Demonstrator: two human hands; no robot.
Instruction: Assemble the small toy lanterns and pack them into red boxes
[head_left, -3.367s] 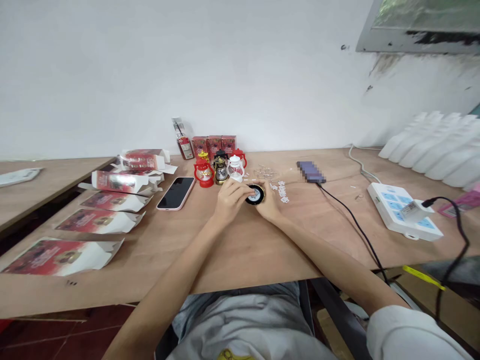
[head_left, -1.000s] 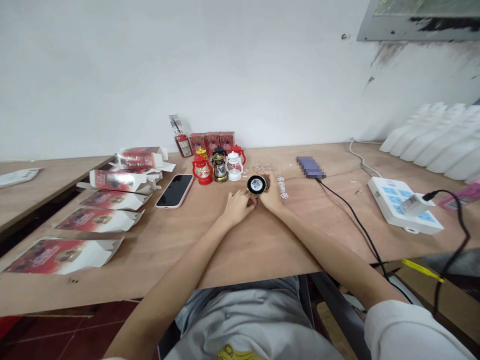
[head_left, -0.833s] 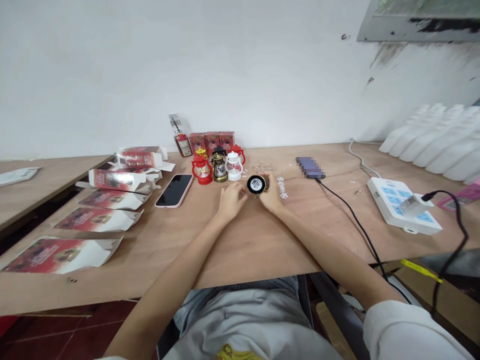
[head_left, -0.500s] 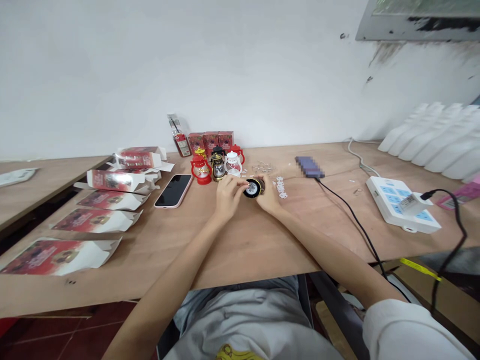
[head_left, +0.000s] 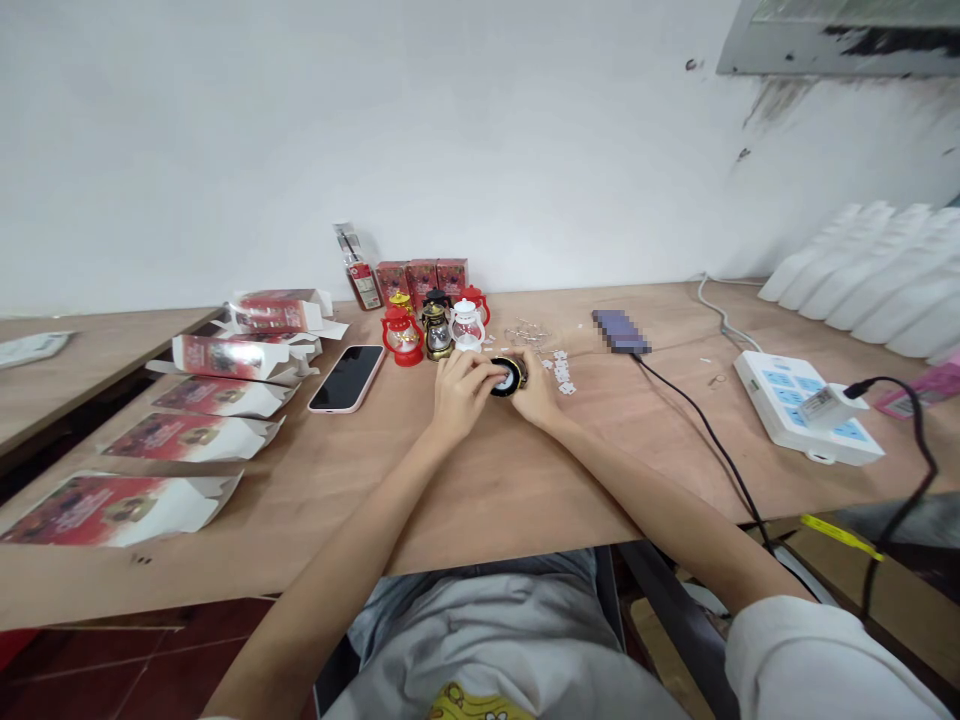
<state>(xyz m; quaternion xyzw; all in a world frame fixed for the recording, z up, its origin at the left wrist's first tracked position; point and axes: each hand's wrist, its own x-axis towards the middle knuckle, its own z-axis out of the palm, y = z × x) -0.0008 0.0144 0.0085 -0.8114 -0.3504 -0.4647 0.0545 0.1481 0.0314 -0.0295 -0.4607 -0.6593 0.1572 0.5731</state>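
My right hand (head_left: 537, 393) is wrapped round a small black-and-gold lantern (head_left: 519, 384), tipped so its round underside faces me. The underside has a black rim and a pale middle. My left hand (head_left: 459, 396) is closed, its thumb and fingertips pressed against that pale middle; anything between them is hidden. Just beyond my hands stand several small lanterns, among them a red one (head_left: 403, 337), a black-and-gold one (head_left: 437, 335) and a white one (head_left: 467, 325). Small white pieces (head_left: 562, 373) lie beside my right hand.
Open printed cartons (head_left: 135, 510) line the left side, near a pink-edged phone (head_left: 347, 379). Small red boxes (head_left: 422, 279) and a bottle (head_left: 364, 283) stand by the wall. Thin wire pieces (head_left: 529, 331), a cabled phone (head_left: 621, 332), a power strip (head_left: 806, 408) and white bottles (head_left: 862, 270) are further right.
My left fingertips have moved slightly right, from the edge of the lantern's underside onto its pale middle. My right hand keeps its hold on the lantern.
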